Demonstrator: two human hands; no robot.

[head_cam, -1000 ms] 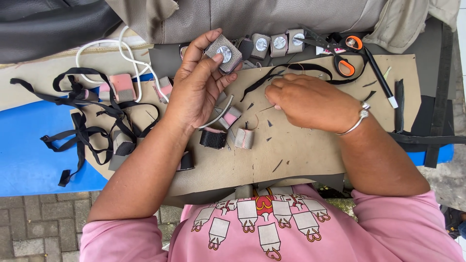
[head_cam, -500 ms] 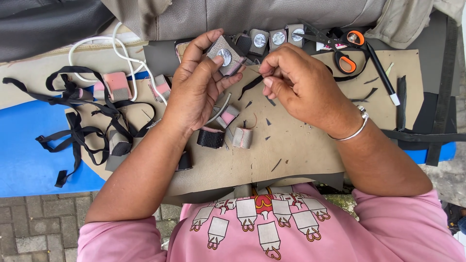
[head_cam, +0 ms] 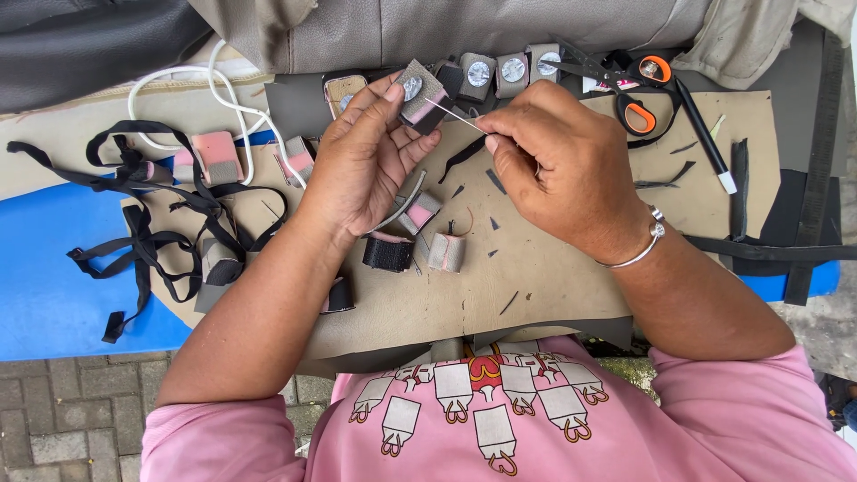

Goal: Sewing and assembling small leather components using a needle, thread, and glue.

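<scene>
Hands (head_cam: 446,161) raised, pinching grey pad (head_cam: 420,92) and needle (head_cam: 455,112).

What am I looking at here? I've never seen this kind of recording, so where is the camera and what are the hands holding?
The camera sits on a person's head and looks down at their two bare hands over a tan work mat. The left hand holds up a small grey fabric piece with a round metal snap. The right hand pinches a thin thread or needle that runs to that piece. On the mat lie similar small pieces, black straps, a white cord and orange-handled scissors.
</scene>
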